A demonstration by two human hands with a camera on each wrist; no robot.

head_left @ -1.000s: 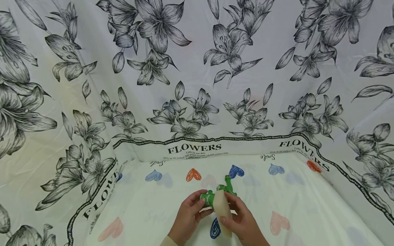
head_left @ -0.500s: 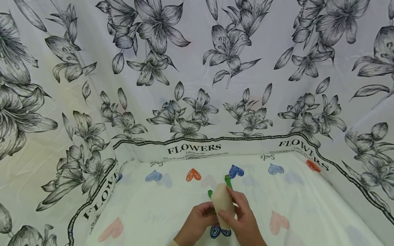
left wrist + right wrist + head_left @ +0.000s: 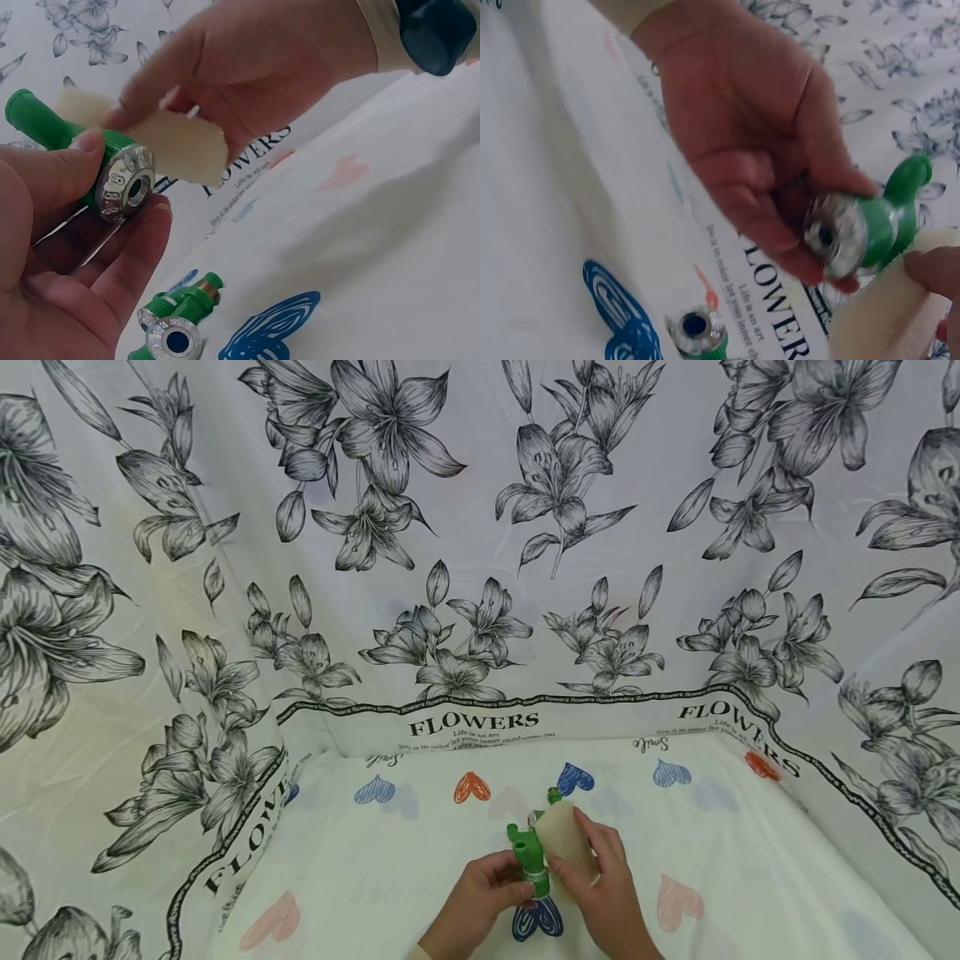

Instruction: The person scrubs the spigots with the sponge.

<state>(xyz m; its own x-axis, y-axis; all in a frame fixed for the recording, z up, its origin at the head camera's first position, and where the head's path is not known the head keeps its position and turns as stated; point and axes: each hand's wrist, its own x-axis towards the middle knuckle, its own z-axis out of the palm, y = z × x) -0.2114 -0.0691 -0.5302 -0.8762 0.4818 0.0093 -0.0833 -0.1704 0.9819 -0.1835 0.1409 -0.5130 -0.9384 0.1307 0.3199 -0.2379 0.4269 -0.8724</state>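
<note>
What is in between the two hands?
In the left wrist view, the green fitting with its metal end, gripped by the left hand, and the cream sponge, pinched by the right hand and pressed against the fitting.

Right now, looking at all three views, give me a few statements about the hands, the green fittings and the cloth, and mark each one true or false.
1. The left hand grips a green fitting with a metal threaded end. True.
2. The right hand holds a pair of scissors. False: it holds a pale cream pad against the fitting.
3. A second green fitting lies on the cloth below the hands. True.
4. The cloth under the hands is plain black. False: it is white with coloured hearts, one of them a blue heart near the hands.
5. The backdrop bears the word FLOWERS. True.
</note>
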